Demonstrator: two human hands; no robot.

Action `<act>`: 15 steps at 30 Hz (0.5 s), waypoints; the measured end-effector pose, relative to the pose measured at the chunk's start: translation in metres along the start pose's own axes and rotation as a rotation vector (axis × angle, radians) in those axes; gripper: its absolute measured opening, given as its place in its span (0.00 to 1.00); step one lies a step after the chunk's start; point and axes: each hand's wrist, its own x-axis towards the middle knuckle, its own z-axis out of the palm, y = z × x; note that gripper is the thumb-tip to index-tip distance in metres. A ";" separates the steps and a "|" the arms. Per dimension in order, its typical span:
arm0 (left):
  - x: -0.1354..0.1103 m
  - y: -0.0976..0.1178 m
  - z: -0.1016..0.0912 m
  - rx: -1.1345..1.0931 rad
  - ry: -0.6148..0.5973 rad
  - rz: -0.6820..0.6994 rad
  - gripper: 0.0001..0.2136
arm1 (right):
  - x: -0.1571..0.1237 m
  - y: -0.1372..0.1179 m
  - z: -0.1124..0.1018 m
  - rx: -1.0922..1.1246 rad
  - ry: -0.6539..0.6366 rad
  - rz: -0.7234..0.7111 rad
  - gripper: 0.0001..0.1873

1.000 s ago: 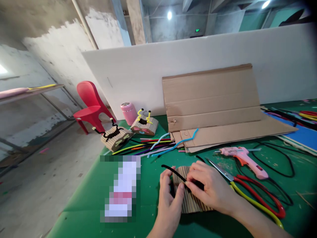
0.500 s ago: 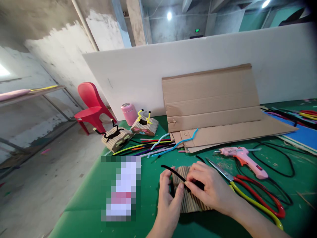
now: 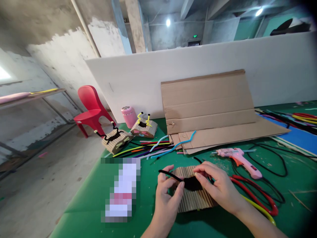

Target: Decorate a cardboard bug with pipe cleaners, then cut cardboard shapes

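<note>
Green table (image 3: 86,195), near: left hand (image 3: 167,195) pinches a black stick (image 3: 171,175) over bumpy cardboard (image 3: 194,201); can't tell if right hand (image 3: 218,185) grips.

The ridged cardboard body (image 3: 198,200) lies on the green tabletop (image 3: 140,228) with its ribbed side up, a small brown, streaky piece whose ribs run roughly toward the viewer, and a black oval (image 3: 191,184) sits in the middle of its top, though whether that is a hole or a dark patch is hard to tell. A thin black stem (image 3: 170,174), slightly curved, is pinched near its inner end beside the oval's left rim, and its free end slants up past the body's left edge.
</note>
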 end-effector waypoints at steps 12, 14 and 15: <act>0.003 0.001 0.000 -0.058 -0.038 -0.028 0.09 | 0.009 -0.016 0.002 0.060 -0.056 -0.021 0.06; 0.003 0.001 0.001 -0.079 -0.025 -0.030 0.10 | 0.014 -0.021 0.004 0.085 -0.062 -0.036 0.07; 0.003 0.001 0.001 -0.090 -0.017 -0.029 0.10 | 0.018 -0.024 0.006 0.091 -0.061 -0.047 0.07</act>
